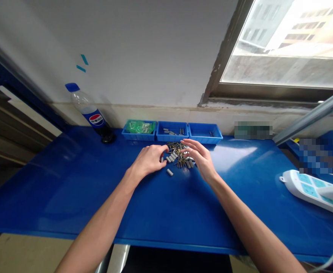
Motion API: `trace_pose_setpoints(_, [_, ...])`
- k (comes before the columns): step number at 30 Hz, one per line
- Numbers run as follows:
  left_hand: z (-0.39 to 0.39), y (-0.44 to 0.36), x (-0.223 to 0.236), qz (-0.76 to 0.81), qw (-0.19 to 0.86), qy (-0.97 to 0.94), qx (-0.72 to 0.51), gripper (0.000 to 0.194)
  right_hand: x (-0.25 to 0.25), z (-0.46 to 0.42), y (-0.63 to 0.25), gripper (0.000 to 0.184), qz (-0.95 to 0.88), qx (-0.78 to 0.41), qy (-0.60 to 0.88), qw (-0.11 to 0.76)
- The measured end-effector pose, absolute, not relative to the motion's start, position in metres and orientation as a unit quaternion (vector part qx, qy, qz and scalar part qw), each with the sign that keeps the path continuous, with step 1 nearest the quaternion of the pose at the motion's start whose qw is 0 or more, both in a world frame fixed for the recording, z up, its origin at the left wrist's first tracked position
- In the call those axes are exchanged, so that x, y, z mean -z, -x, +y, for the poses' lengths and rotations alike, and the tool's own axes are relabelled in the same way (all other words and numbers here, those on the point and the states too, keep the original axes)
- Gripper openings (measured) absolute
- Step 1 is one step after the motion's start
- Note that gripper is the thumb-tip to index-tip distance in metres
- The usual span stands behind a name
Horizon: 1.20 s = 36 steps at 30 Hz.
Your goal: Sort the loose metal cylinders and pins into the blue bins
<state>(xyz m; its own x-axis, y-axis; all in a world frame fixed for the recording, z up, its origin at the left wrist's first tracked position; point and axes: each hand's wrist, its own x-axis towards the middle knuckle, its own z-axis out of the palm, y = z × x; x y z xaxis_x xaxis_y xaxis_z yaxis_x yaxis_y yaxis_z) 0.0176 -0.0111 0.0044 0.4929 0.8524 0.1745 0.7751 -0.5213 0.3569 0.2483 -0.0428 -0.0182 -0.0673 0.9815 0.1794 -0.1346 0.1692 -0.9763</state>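
"Blue worktop, smooth and glossy. Any marks of light on it?"

"One pale reflection, to the right of the right hand."

"State of each grip?"

"Right hand released, fingers loosely spread over the pile. Left hand curled at the pile's left edge, with a grey cylinder showing between thumb and forefinger; whether it is pinched, I cannot tell."

"Position and content of the pile?"

"Between the two hands, on the worktop: grey cylinders mixed with thin dark and brassy pins. One stray cylinder lies apart, on the near side of the left fingertips."

"Beyond the hands?"

"Three blue bins in a row. The left bin holds a green bag, the middle bin grey cylinders, the right bin a few small pieces. A blue-capped cola bottle stands beyond and left of the left hand."

"And the room?"

"White wall behind the bins, two blue strips on it. Metal-framed window above and right of the right hand, buildings outside. White power strip well to that hand's right; near it, some items are pixelated and unreadable."
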Motion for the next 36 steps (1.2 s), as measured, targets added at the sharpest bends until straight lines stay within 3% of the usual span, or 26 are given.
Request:
trace_pose_setpoints(5, [-0.008,-0.018,0.0,0.49,0.12,-0.847,-0.17,0.038,0.017,-0.043,-0.249,0.038,-0.526,-0.513,0.401,0.547])
trace_pose_setpoints(8, [-0.007,-0.02,0.0,0.484,0.145,-0.829,-0.241,0.032,0.016,-0.044,-0.249,0.036,-0.524,-0.517,0.399,0.547])
trace_pose_setpoints(13, [-0.009,-0.03,-0.003,0.437,0.333,-0.726,-0.414,0.014,0.015,-0.044,-0.246,0.037,-0.539,-0.51,0.42,0.521])
trace_pose_setpoints(16, [-0.012,-0.036,-0.004,0.415,0.447,-0.67,-0.424,0.022,0.016,-0.044,-0.244,0.039,-0.536,-0.534,0.415,0.505])
trace_pose_setpoints(19, [-0.013,-0.039,-0.003,0.4,0.487,-0.655,-0.416,0.027,0.016,-0.044,-0.242,0.034,-0.534,-0.55,0.406,0.498])
trace_pose_setpoints(28, [-0.014,-0.043,0.003,0.366,0.506,-0.659,-0.421,0.028,0.017,-0.044,-0.245,0.039,-0.524,-0.557,0.425,0.484])
trace_pose_setpoints(33, [-0.013,-0.028,-0.007,0.383,0.363,-0.783,-0.331,0.02,0.018,-0.042,-0.25,0.032,-0.551,-0.501,0.468,0.475])
trace_pose_setpoints(36, [-0.009,-0.014,-0.011,0.343,0.332,-0.849,-0.228,0.022,0.02,-0.042,-0.251,0.03,-0.556,-0.479,0.469,0.492])
